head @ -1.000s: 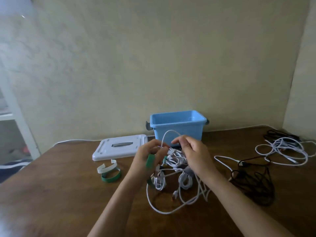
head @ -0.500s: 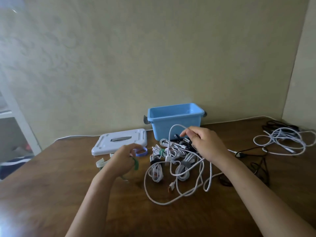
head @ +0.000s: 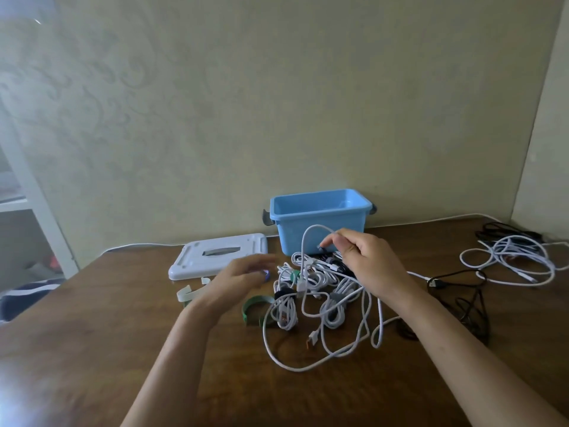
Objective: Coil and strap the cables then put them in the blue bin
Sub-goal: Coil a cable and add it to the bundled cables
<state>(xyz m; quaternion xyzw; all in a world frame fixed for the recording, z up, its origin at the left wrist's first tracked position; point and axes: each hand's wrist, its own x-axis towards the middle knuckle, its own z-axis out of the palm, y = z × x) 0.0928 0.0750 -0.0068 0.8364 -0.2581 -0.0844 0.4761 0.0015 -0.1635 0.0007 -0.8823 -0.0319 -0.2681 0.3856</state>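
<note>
Centrally, the right hand (head: pixel 366 266) pinches a loose white cable (head: pixel 303 260) above the strapped bundles, just before the blue bin (head: pixel 320 223). Blurred, the left hand (head: pixel 243 274) hovers with fingers relaxed beside a green strap (head: pixel 254 306).

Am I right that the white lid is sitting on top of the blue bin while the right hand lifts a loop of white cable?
Not quite. In the head view the white lid lies flat on the table to the left of the blue bin, which is open, not on top of it. The rest holds: the right hand lifts a loop of white cable.
</note>
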